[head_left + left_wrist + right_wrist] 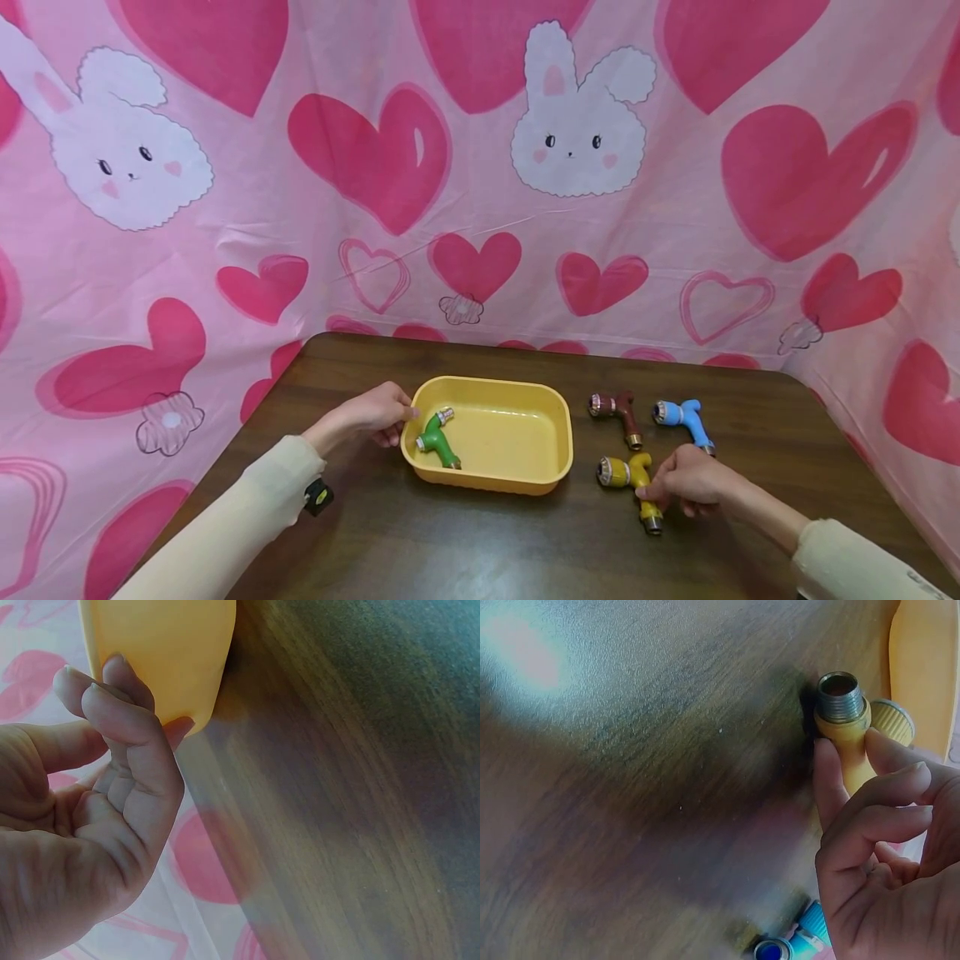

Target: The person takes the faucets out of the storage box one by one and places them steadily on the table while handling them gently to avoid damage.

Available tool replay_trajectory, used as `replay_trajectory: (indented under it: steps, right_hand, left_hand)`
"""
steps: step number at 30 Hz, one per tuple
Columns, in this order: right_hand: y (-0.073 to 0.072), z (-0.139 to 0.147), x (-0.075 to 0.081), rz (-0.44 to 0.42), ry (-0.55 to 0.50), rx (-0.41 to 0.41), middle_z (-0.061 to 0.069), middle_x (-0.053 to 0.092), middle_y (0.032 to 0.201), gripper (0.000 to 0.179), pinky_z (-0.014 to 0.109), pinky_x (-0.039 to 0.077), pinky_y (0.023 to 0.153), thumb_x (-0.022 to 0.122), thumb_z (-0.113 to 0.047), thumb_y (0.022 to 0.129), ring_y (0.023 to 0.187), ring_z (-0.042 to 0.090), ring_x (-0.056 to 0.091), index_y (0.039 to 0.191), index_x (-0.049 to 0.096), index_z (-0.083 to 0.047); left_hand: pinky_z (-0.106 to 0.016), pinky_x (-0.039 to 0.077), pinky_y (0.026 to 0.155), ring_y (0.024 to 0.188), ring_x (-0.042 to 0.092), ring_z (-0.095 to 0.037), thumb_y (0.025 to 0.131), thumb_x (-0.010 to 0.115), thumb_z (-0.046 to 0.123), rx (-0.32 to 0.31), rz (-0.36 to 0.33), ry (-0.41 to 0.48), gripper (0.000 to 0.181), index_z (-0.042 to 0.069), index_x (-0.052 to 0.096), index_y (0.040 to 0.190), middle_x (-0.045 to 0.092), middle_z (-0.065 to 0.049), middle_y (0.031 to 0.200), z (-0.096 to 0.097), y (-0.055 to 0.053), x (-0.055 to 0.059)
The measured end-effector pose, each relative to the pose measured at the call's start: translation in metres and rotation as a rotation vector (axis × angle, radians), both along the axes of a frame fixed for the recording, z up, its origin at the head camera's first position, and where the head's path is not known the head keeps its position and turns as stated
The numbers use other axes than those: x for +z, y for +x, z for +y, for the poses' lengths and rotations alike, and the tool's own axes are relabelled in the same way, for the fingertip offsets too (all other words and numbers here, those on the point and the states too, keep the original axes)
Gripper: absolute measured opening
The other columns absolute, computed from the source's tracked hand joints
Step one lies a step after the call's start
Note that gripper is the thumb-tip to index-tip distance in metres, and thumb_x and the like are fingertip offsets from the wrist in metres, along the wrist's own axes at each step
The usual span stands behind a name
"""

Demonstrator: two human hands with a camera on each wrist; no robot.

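Observation:
A yellow plastic tub stands on the table with a green tap lying at the left of its inside. At the tub's left rim is my left hand, gripping it with the thumb on the edge and curled fingers against the outer wall. My right hand pinches a yellow tap around its stem between thumb and forefinger. The tap's threaded metal end sticks out past the fingertips in the right wrist view. Behind it lie a dark red tap and a blue tap.
The dark wooden table carries everything. A pink cloth with hearts and rabbits hangs behind the table and along its sides. A black strap device sits at my left wrist.

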State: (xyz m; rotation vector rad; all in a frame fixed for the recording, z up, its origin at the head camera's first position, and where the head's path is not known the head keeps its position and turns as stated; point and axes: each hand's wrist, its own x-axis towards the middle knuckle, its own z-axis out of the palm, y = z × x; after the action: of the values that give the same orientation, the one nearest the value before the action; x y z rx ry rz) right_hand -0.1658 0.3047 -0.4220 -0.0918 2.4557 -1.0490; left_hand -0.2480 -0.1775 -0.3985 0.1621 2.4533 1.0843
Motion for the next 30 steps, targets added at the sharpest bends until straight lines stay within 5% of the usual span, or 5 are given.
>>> replay_trajectory:
  steps: [25,30]
  right_hand:
    - [-0.004,0.000,0.027,0.073,0.053,0.020,0.003,0.071,0.076,0.020,0.021,0.031,0.042,0.077,-0.015,0.093,0.043,0.007,0.040,0.076,0.075,-0.005]
    - [-0.003,-0.003,0.030,0.103,0.030,0.043,0.004,0.066,0.065,0.017,0.021,0.029,0.041,0.076,-0.014,0.092,0.043,0.006,0.040,0.078,0.076,-0.005]
  left_hand:
    - [-0.026,0.052,0.049,0.048,0.053,-0.012,0.108,0.059,0.012,0.014,-0.011,0.012,0.022,-0.003,0.074,0.101,0.058,-0.007,0.065,0.001,0.001,0.001]
    - [-0.026,0.052,0.050,0.048,0.053,-0.013,0.107,0.059,0.012,0.018,-0.014,0.012,0.022,-0.003,0.074,0.101,0.058,-0.007,0.066,0.001,0.001,0.001]
